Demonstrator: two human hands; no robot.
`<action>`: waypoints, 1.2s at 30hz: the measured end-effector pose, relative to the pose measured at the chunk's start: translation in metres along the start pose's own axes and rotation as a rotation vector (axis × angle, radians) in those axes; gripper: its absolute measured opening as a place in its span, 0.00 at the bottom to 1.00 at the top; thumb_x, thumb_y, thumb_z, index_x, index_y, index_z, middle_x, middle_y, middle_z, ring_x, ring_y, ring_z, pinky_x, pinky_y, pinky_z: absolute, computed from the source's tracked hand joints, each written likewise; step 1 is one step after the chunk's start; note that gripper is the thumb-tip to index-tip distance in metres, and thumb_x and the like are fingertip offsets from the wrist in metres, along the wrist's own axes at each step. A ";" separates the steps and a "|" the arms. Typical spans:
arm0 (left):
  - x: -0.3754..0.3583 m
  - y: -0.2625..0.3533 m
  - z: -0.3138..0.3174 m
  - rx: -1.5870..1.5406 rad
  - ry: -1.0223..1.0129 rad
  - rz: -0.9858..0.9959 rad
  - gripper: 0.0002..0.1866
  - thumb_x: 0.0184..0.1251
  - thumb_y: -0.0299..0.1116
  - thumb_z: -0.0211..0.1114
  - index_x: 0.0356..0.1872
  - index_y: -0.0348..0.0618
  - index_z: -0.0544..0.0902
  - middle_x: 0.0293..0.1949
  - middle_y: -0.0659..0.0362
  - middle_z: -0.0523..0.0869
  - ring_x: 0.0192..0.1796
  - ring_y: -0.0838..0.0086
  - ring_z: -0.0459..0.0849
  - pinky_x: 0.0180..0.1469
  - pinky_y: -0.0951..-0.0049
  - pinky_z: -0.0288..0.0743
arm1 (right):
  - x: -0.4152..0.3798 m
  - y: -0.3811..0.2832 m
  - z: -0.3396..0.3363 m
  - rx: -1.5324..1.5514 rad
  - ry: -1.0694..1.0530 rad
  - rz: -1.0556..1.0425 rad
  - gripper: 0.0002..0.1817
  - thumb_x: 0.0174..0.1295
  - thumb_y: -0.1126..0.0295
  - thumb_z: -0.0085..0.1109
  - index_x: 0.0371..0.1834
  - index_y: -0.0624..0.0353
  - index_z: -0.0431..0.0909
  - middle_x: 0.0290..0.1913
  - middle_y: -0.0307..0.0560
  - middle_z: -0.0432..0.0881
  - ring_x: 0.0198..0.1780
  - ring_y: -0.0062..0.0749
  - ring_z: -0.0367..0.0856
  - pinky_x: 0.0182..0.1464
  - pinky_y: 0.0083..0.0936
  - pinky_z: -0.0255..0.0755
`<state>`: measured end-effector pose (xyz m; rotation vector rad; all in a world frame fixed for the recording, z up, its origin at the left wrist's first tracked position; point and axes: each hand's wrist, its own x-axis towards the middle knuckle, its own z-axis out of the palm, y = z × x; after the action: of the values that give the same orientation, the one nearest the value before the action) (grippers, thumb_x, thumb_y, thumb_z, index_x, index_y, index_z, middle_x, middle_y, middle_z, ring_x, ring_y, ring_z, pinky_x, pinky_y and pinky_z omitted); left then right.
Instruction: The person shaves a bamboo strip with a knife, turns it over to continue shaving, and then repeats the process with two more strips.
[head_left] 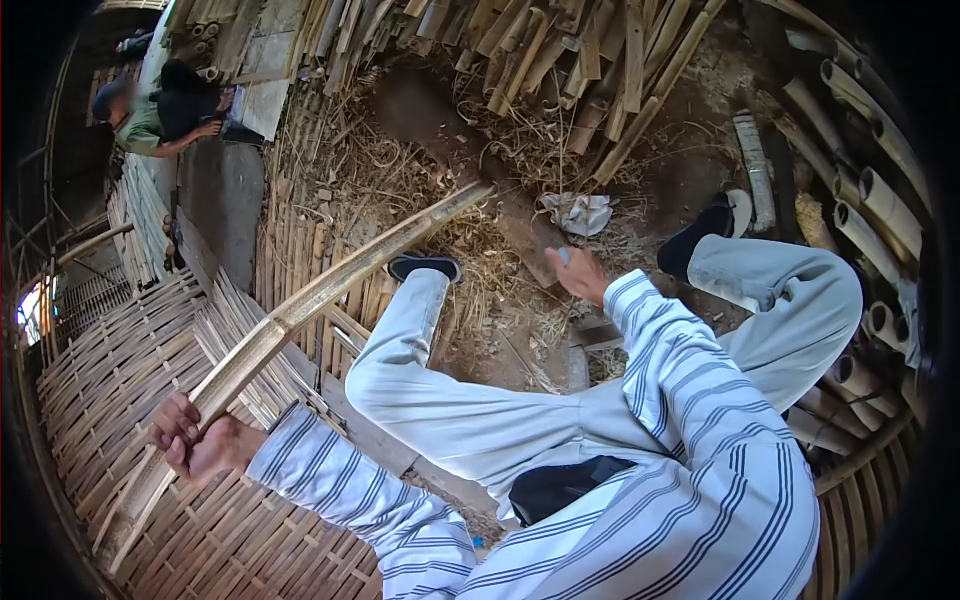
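My left hand [197, 440] is wrapped round a long split bamboo piece [330, 288], near its lower left end. The strip slants up to the right, with its pale hollow inner side showing and a node partway along. Its far end lies at a dark brown length of wood [522, 228] on the ground. My right hand [580, 274] is closed in a fist beside the lower end of that wood, apart from the bamboo. A small greyish bit shows at its thumb, but what it grips I cannot make out.
Split bamboo pieces [600, 60] are piled ahead, and bamboo poles [885, 210] lie at the right. Shavings [480, 250] and a crumpled white wrapper [580, 212] litter the ground. A woven bamboo panel [130, 340] is at the left. Another person [150, 125] sits farther off.
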<state>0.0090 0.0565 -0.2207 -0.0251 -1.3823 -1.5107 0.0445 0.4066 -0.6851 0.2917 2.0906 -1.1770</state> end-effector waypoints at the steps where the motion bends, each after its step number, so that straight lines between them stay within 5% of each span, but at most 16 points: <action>1: 0.002 0.000 -0.001 0.012 0.024 0.001 0.11 0.28 0.26 0.48 0.16 0.52 0.56 0.14 0.66 0.52 0.16 0.79 0.49 0.20 0.77 0.47 | 0.003 0.006 -0.001 -0.016 0.016 -0.003 0.35 0.68 0.42 0.46 0.38 0.74 0.79 0.33 0.70 0.82 0.39 0.62 0.82 0.44 0.48 0.73; 10: -0.015 0.005 0.039 0.295 0.300 0.039 0.09 0.42 0.25 0.46 0.12 0.50 0.57 0.13 0.63 0.57 0.17 0.77 0.53 0.22 0.74 0.51 | 0.003 -0.033 -0.001 0.042 -0.028 -0.023 0.35 0.70 0.42 0.41 0.36 0.72 0.79 0.30 0.66 0.82 0.33 0.60 0.81 0.40 0.48 0.71; 12: -0.021 0.010 0.052 0.338 0.291 0.027 0.10 0.46 0.26 0.47 0.12 0.50 0.58 0.13 0.63 0.58 0.17 0.77 0.55 0.22 0.75 0.52 | -0.022 -0.081 -0.007 0.104 -0.067 -0.139 0.34 0.72 0.43 0.36 0.32 0.67 0.76 0.22 0.54 0.78 0.26 0.45 0.77 0.33 0.44 0.69; 16: -0.039 0.039 0.088 0.232 0.199 -0.109 0.06 0.55 0.30 0.51 0.21 0.46 0.65 0.20 0.60 0.67 0.20 0.74 0.66 0.25 0.73 0.64 | -0.061 -0.150 -0.017 0.222 -0.112 -0.328 0.32 0.72 0.42 0.38 0.27 0.62 0.74 0.20 0.49 0.74 0.22 0.32 0.69 0.29 0.40 0.66; 19: -0.046 0.048 0.096 0.366 -0.125 -0.109 0.10 0.65 0.35 0.51 0.28 0.40 0.71 0.23 0.59 0.70 0.27 0.67 0.78 0.32 0.66 0.78 | -0.106 -0.179 -0.040 0.254 -0.072 -0.342 0.33 0.72 0.43 0.39 0.23 0.61 0.75 0.19 0.52 0.78 0.23 0.39 0.75 0.32 0.43 0.69; 21: -0.045 0.049 0.098 0.507 -0.227 -0.043 0.15 0.70 0.38 0.49 0.30 0.36 0.73 0.26 0.56 0.75 0.32 0.60 0.85 0.40 0.60 0.84 | -0.128 -0.176 -0.052 0.314 -0.021 -0.395 0.32 0.71 0.42 0.40 0.21 0.60 0.72 0.19 0.46 0.73 0.21 0.33 0.68 0.29 0.39 0.65; 24: -0.030 0.033 0.099 0.335 -0.215 0.090 0.13 0.69 0.35 0.51 0.30 0.35 0.75 0.28 0.53 0.78 0.32 0.58 0.86 0.41 0.60 0.85 | -0.147 -0.152 -0.075 0.281 0.044 -0.393 0.33 0.72 0.42 0.39 0.21 0.60 0.73 0.17 0.45 0.73 0.19 0.33 0.68 0.26 0.39 0.64; 28: -0.033 0.038 0.114 0.142 -0.079 0.056 0.08 0.62 0.29 0.58 0.25 0.37 0.76 0.19 0.55 0.77 0.21 0.66 0.82 0.25 0.69 0.81 | -0.148 -0.124 -0.101 0.280 0.098 -0.248 0.33 0.72 0.41 0.38 0.19 0.57 0.71 0.15 0.40 0.70 0.15 0.32 0.65 0.23 0.39 0.62; 29: -0.035 0.040 0.109 0.177 -0.053 0.037 0.08 0.60 0.28 0.59 0.23 0.39 0.75 0.12 0.59 0.73 0.13 0.73 0.74 0.18 0.75 0.74 | -0.145 -0.123 -0.104 0.302 0.124 -0.221 0.33 0.72 0.41 0.37 0.19 0.56 0.70 0.15 0.38 0.68 0.15 0.31 0.64 0.23 0.38 0.61; 36: -0.047 0.066 0.097 0.164 0.110 0.040 0.14 0.58 0.28 0.59 0.15 0.46 0.68 0.11 0.63 0.68 0.11 0.76 0.68 0.15 0.77 0.68 | -0.121 -0.124 -0.121 0.329 0.276 -0.166 0.34 0.72 0.40 0.37 0.19 0.57 0.69 0.15 0.39 0.69 0.19 0.30 0.67 0.25 0.36 0.61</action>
<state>0.0176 0.1717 -0.1701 0.1295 -1.4046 -1.3418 0.0123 0.4528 -0.4813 0.4625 2.1807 -1.6653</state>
